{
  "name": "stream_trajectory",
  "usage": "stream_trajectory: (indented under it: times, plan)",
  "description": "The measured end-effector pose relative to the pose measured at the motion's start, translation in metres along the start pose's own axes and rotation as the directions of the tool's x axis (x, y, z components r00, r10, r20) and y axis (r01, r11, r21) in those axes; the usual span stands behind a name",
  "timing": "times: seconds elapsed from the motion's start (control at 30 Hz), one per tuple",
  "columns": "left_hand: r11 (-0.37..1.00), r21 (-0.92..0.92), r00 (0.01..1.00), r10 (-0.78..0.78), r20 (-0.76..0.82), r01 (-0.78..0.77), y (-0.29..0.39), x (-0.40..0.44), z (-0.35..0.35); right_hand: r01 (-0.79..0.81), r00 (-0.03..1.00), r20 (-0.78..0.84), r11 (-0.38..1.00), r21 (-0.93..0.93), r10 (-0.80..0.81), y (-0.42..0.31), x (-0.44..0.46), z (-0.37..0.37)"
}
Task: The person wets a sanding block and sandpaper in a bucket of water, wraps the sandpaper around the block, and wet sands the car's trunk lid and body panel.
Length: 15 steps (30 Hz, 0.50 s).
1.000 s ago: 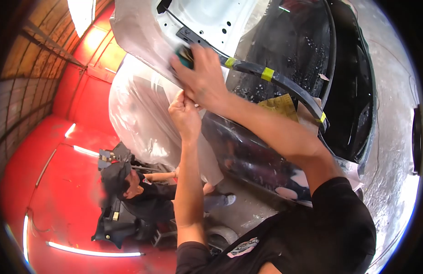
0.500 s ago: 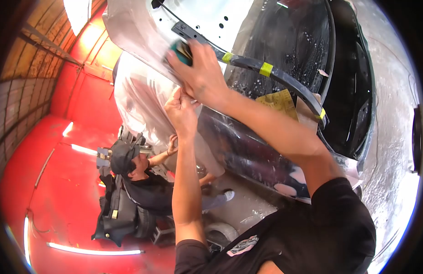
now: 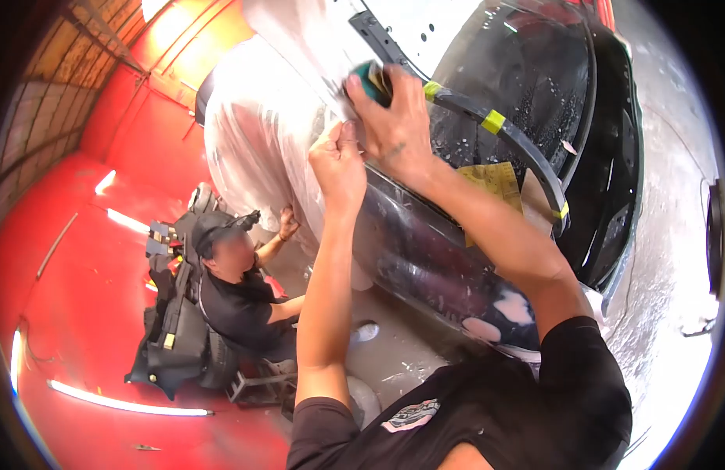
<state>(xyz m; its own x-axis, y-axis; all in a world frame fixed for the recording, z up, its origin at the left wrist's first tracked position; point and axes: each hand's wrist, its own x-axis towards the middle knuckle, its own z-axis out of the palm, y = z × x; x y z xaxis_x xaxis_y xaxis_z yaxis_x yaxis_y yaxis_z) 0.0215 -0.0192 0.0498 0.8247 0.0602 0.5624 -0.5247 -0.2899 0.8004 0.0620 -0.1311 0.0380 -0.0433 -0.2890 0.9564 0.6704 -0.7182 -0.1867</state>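
Note:
A teal roll of tape [image 3: 368,77] is in my right hand [image 3: 398,121], its fingers curled around it above the edge of the car body. Just below and to the left, my left hand [image 3: 339,168] is closed in a pinch at the edge of the pale plastic sheet [image 3: 249,129], which drapes over the car's side. My fingers partly hide the exact spot they grip. Close to my right hand runs a black curved trim strip [image 3: 456,102] with yellow tape pieces [image 3: 493,121] on it. Beneath my forearms is the dark, patchy car panel [image 3: 425,274].
A co-worker [image 3: 241,290] in a black cap crouches at the left, one hand near the sheet. Behind them stands a black padded item [image 3: 167,329]. Brown masking paper [image 3: 495,184] lies by the wet dark glass [image 3: 519,86]. Light tubes [image 3: 128,399] line the red surface.
My view has shifted, so the car and both hands appear further right and slightly lower. The tape roll stays in my right hand. The co-worker's head has turned.

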Motion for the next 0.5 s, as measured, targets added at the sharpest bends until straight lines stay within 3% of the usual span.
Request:
stream_trajectory:
  times: [0.07,0.13,0.17,0.23,0.33,0.4,0.43,0.5]
  plan:
    - [1.0,0.014,1.0,0.019,0.006,-0.019,-0.005,0.003,-0.001,0.026,0.999,-0.034,1.0,-0.004,-0.026,0.005,0.027,0.015]
    - [1.0,-0.011,1.0,0.008,-0.016,-0.008,-0.009,0.003,0.0,-0.023,0.999,0.033,0.998,-0.057,0.025,-0.006,0.064,0.014]
    - [1.0,-0.013,1.0,0.01,-0.025,-0.011,-0.009,0.002,0.001,0.052,0.998,-0.034,0.999,-0.004,-0.052,0.003,0.055,0.022]
    - [0.999,-0.006,0.997,0.046,-0.07,-0.047,-0.017,0.002,0.003,0.026,1.0,0.007,1.0,-0.012,-0.026,0.002,0.016,0.012]
    - [0.965,0.167,0.974,0.216,-0.07,-0.202,-0.024,0.009,0.003,0.044,0.998,0.037,0.999,0.011,-0.044,0.008,-0.014,0.0]
    - [0.969,0.153,0.977,0.206,-0.059,-0.195,-0.022,0.011,0.002,0.101,0.994,0.032,0.994,-0.049,-0.1,0.013,0.011,0.008]
    - [0.977,0.111,0.981,0.186,-0.049,-0.18,-0.023,0.012,0.002,-0.018,0.995,0.097,0.998,-0.063,0.024,-0.004,0.036,0.002]
    - [0.987,0.115,0.993,0.119,-0.014,-0.116,-0.015,0.007,-0.001,-0.027,0.991,0.125,0.994,-0.103,0.04,-0.011,0.055,0.003]
